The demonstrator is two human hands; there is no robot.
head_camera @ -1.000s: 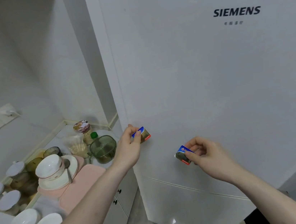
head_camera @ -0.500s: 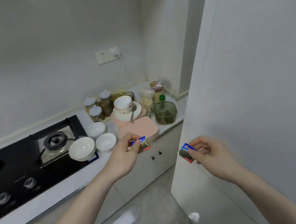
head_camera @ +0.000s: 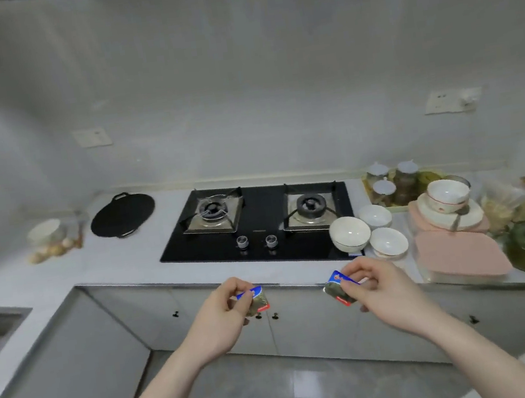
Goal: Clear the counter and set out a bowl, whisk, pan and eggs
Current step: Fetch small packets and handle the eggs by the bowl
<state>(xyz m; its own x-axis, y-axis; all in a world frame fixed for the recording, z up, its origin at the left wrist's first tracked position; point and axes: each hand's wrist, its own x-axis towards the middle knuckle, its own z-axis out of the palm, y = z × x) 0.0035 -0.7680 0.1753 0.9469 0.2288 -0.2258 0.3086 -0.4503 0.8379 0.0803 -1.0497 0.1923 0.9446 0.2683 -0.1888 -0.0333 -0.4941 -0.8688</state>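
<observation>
Left hand (head_camera: 218,318) and right hand (head_camera: 378,290) each pinch a packet (head_camera: 257,299), fingers clamped, likely carrying them toward the pan (head_camera: 122,215) at ten o'clock

The grey counter (head_camera: 123,264) carries a black pan (head_camera: 122,214) and eggs (head_camera: 48,252) toward its left corner, a hob (head_camera: 257,222) mid-counter, white bowls (head_camera: 350,233) and pink mats (head_camera: 462,256) rightward.

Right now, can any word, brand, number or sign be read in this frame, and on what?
Nothing can be read.
Left hand packet: blue, red and gold print, blurred.
Right hand packet: red mark on a blue panel, blurred.
Hob front edge between the knobs: a faint mark, too small.
Wall sockets: no legible marking.
</observation>
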